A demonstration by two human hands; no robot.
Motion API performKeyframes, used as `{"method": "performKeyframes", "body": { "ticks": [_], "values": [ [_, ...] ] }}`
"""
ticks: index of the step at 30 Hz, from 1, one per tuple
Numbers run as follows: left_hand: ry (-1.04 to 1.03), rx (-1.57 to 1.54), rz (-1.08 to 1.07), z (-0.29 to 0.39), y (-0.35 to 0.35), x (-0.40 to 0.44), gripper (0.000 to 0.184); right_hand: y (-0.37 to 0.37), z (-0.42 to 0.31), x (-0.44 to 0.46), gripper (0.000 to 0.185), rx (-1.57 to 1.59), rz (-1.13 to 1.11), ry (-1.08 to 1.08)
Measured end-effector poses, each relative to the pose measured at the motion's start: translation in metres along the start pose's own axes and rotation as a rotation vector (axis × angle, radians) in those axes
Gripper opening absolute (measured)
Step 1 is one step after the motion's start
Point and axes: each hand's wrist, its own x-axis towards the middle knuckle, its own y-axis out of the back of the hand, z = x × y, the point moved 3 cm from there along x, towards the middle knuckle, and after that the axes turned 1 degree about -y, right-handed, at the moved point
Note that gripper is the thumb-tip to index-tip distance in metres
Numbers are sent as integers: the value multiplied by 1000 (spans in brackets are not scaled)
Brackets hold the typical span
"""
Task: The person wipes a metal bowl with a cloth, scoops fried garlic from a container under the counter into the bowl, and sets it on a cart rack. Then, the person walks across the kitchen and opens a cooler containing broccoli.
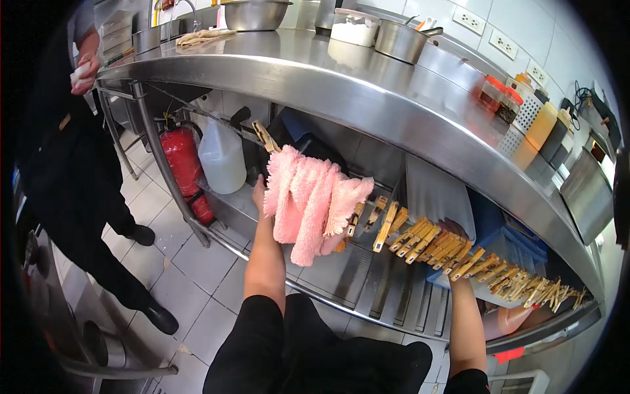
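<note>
A fluffy pink cloth hangs in folds under the counter's front edge. A wooden clothespin stands at its upper left corner. My left hand is at the cloth's left side, mostly behind it, so its grip is hidden. Rightward from the cloth runs a long row of wooden clothespins. My right hand reaches up behind this row, close against the pins. The pins cover most of its fingers, and I cannot make out whether it grips any.
Above is a steel counter with a pot, a white tub and bottles. Below it are a slatted rack, a plastic jug and a red fire extinguisher. Another person stands at the left.
</note>
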Motion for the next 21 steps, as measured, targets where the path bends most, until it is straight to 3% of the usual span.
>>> {"method": "performKeyframes", "body": {
  "ticks": [8,14,21],
  "values": [
    [-78,20,49,6,-8,52,43,2,-6,4,43,-22,11,13],
    [-89,-46,9,16,-33,67,41,-8,20,0,50,81,-130,-28],
    [-127,-30,-25,50,-27,74,39,0,4,-3,50,30,-74,-88]
  ]
}}
